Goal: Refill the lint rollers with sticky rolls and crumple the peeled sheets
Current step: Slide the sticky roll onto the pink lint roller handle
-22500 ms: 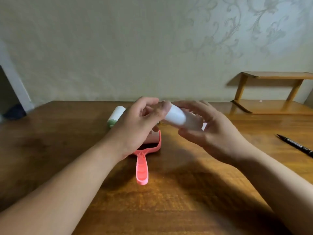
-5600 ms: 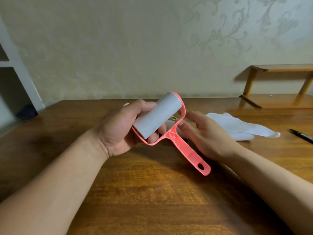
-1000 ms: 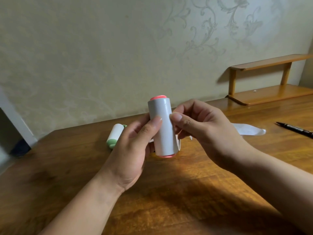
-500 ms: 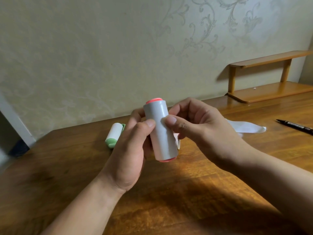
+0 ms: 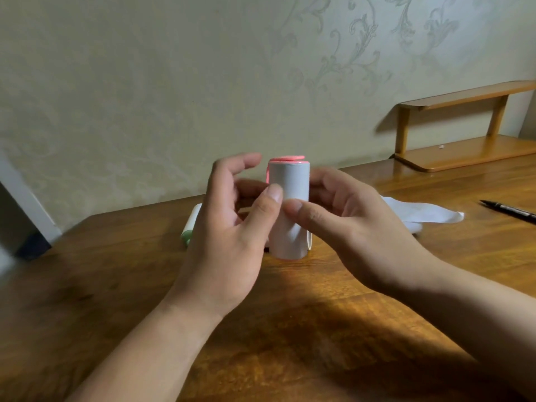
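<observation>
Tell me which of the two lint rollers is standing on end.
The pink-framed lint roller, upright between both hands. The green-capped one lies on its side on the table, behind the left hand.

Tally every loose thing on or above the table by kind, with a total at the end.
Lint rollers: 2, the pink roller held upright in the left hand and right hand, and the green roller lying behind the left hand.
Peeled white sheets: 1 flattened pile; separate sheets cannot be told apart.
Pens: 1.
Total: 4.
</observation>
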Available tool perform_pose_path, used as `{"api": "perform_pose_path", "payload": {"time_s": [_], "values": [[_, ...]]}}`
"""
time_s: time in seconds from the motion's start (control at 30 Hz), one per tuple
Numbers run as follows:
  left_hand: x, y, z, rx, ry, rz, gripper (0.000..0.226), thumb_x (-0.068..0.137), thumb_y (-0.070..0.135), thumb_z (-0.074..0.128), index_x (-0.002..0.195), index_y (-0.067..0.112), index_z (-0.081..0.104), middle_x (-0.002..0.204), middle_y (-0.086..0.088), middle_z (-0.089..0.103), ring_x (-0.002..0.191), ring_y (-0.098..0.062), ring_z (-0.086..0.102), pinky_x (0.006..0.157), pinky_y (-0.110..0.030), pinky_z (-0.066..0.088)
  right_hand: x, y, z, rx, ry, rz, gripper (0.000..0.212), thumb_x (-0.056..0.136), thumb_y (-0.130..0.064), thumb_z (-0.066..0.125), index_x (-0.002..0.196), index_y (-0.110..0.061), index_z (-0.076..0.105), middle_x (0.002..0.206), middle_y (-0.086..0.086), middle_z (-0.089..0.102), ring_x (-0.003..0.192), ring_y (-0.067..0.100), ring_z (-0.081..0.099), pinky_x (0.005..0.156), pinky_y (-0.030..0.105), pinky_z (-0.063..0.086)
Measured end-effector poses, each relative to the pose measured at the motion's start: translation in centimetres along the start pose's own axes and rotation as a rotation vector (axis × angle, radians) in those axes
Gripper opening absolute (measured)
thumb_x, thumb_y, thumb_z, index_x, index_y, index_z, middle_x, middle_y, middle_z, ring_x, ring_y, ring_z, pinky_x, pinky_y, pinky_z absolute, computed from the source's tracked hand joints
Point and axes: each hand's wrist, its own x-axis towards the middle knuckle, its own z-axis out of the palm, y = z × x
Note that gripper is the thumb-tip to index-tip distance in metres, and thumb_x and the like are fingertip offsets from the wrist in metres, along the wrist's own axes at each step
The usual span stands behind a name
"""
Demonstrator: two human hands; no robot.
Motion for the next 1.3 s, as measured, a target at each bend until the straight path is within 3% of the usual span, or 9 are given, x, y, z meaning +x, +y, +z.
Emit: {"api": "perform_pose_path", "payload": {"time_s": [0.17, 0.33, 0.5, 0.6, 0.8, 0.9, 1.13, 1.3], "values": [[0.3, 0.4, -0.5, 0.102, -0.003, 0.112, 0.024, 0.103, 0.04, 0.067, 0.127, 0.042, 0.066, 0.099, 0.012, 0.068, 0.094, -0.011, 0.071, 0.071, -0.017, 0.06, 0.1, -0.3, -0.2, -0.025, -0.064, -0.023, 0.034, 0.104, -0.035, 0.062, 0.134, -0.022, 0.071, 0.12, 0.001, 0.081, 0.111, 0.017, 0.078, 0.095, 0.036, 0.062], [0.5, 0.2, -0.9, 0.106, 0.001, 0.112, 0.023, 0.102, 0.041, 0.07, 0.125, 0.037, 0.067, 0.1, 0.005, 0.071, 0.094, -0.021, 0.074, 0.076, -0.027, 0.063, 0.1, -0.3, -0.2, -0.047, -0.078, -0.047, 0.03, 0.107, -0.032, 0.058, 0.132, -0.025, 0.074, 0.117, 0.001, 0.081, 0.108, 0.015, 0.077, 0.088, 0.026, 0.058], [0.4, 0.3, -0.9, 0.101, 0.013, 0.103, 0.021, 0.104, 0.039, 0.068, 0.124, 0.033, 0.067, 0.104, -0.002, 0.075, 0.097, -0.027, 0.077, 0.079, -0.034, 0.066, 0.1, -0.4, 0.0, -0.071, -0.063, -0.071, 0.034, 0.107, -0.034, 0.061, 0.139, -0.03, 0.07, 0.12, -0.005, 0.081, 0.108, 0.01, 0.075, 0.084, 0.021, 0.056], [0.5, 0.4, -0.9, 0.054, 0.022, 0.081, 0.018, 0.105, 0.034, 0.067, 0.122, 0.027, 0.067, 0.101, -0.006, 0.076, 0.093, -0.028, 0.079, 0.078, -0.036, 0.066, -0.1, -0.5, 0.1, -0.1, -0.031, -0.074, 0.036, 0.104, -0.037, 0.066, 0.139, -0.033, 0.07, 0.117, -0.006, 0.081, 0.105, 0.014, 0.075, 0.079, 0.03, 0.059], [0.5, 0.7, -1.0, 0.029, 0.038, 0.068, 0.018, 0.102, 0.034, 0.068, 0.117, 0.024, 0.068, 0.098, -0.011, 0.079, 0.091, -0.034, 0.081, 0.079, -0.046, 0.068, -0.2, -1.0, 0.1, -0.197, 0.015, -0.106, 0.037, 0.1, -0.035, 0.071, 0.136, -0.04, 0.071, 0.117, -0.006, 0.078, 0.108, 0.015, 0.072, 0.083, 0.03, 0.059], [0.5, 0.8, -1.2, 0.04, 0.046, 0.053, 0.019, 0.1, 0.037, 0.069, 0.113, 0.024, 0.068, 0.095, -0.011, 0.08, 0.089, -0.033, 0.083, 0.08, -0.056, 0.069, -0.3, -1.0, 0.2, -0.268, 0.045, -0.13, 0.039, 0.097, -0.038, 0.073, 0.135, -0.044, 0.071, 0.111, -0.004, 0.075, 0.103, 0.014, 0.069, 0.079, 0.02, 0.052], [0.6, 1.5, -1.4, 0.013, 0.059, 0.036, 0.02, 0.094, 0.039, 0.071, 0.106, 0.023, 0.067, 0.091, -0.012, 0.081, 0.081, -0.028, 0.083, 0.071, -0.036, 0.068, -0.4, -0.8, 0.1, -0.404, 0.102, -0.224, 0.048, 0.093, -0.039, 0.077, 0.14, -0.045, 0.067, 0.106, -0.014, 0.064, 0.101, 0.009, 0.065, 0.075, 0.011, 0.048], [0.9, 1.3, -1.4, -0.106, 0.043, 0.003, 0.02, 0.092, 0.033, 0.071, 0.107, 0.02, 0.068, 0.095, -0.017, 0.079, 0.083, -0.031, 0.082, 0.071, -0.036, 0.066, -0.4, -0.7, 0.2, -0.422, 0.122, -0.256, 0.05, 0.093, -0.038, 0.079, 0.141, -0.038, 0.068, 0.104, -0.02, 0.058, 0.101, 0.004, 0.064, 0.075, 0.007, 0.047]]}}
